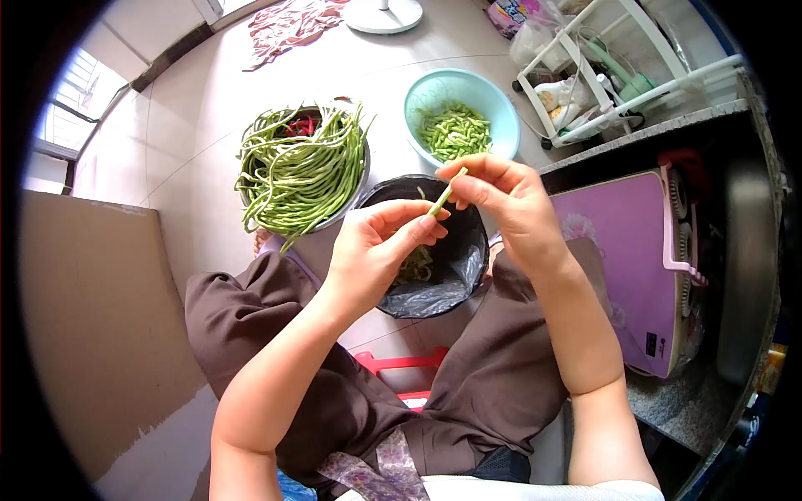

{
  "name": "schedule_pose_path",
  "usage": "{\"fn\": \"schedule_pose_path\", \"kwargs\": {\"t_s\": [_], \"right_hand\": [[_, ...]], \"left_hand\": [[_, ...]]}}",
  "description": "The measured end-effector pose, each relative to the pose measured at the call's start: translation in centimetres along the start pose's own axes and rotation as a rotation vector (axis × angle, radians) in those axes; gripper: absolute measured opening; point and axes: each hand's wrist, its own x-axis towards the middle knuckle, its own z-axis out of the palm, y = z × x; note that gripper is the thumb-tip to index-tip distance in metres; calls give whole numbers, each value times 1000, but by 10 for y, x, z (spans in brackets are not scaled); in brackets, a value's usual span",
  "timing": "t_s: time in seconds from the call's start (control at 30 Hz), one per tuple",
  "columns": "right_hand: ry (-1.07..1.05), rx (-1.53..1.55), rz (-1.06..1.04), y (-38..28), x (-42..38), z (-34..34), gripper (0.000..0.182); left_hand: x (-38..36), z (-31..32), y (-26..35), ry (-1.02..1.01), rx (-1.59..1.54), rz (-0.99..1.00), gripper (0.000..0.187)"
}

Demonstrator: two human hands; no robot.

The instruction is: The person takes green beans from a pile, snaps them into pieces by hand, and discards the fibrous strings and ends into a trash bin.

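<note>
A short piece of green bean [447, 192] is pinched between my two hands, above a bin lined with a black bag [455, 280]. My left hand [388, 238] holds its lower end, and my right hand [501, 196] has thumb and fingers at its upper end. Pale green scraps [415, 265] lie inside the bin, partly hidden by my left hand. Long green beans [305, 179] fill a round bowl at the left, with some red peppers [302, 126] on top. Beyond my right hand, a light blue basin [501, 113] holds short cut bean pieces [455, 132].
A white rack [585, 63] with bags and bottles stands at the upper right. Below it are a stone-edged shelf and a purple panel [618, 275]. Cardboard [92, 292] stands at the left. A patterned cloth [288, 29] and a round white base [383, 15] are on the floor ahead.
</note>
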Motion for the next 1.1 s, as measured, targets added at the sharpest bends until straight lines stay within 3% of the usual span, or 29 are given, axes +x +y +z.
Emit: {"fn": "schedule_pose_path", "kwargs": {"t_s": [0.07,0.13,0.23,0.27,0.33,0.47,0.53,0.6,0.63,0.67,0.73,0.77,1.1], "right_hand": [[-93,43,54,5,1,0,17],[-45,16,37,4,-1,6,15],[98,-641,-395,7,-1,11,11],[112,-857,-631,9,0,12,13],[87,-1034,-791,9,-3,19,12],[5,-971,-865,12,-6,28,12],[88,-635,-673,7,-6,32,6],[177,-176,-246,11,-3,26,14],[93,-7,-104,15,0,20,22],[57,79,96,14,0,15,20],[-177,-16,291,20,4,9,20],[-158,35,365,23,2,13,20],[-287,-64,295,24,-2,20,18]], "left_hand": [[0,2,-2,13,-42,1,26],[1,1,-1,20,-23,-32,25],[2,0,-1,53,-51,-97,24],[3,0,-1,79,-98,-127,23],[4,-2,0,107,-145,-157,23],[10,-17,-4,147,-418,-257,24],[10,-14,6,175,-377,-205,25],[10,-14,11,178,-332,-171,27],[10,-14,11,177,-333,-118,28],[10,-14,12,175,-334,-65,28],[10,-14,13,174,-369,-88,28],[11,-14,11,152,-371,-70,27],[12,-10,4,218,-389,17,21]]}}
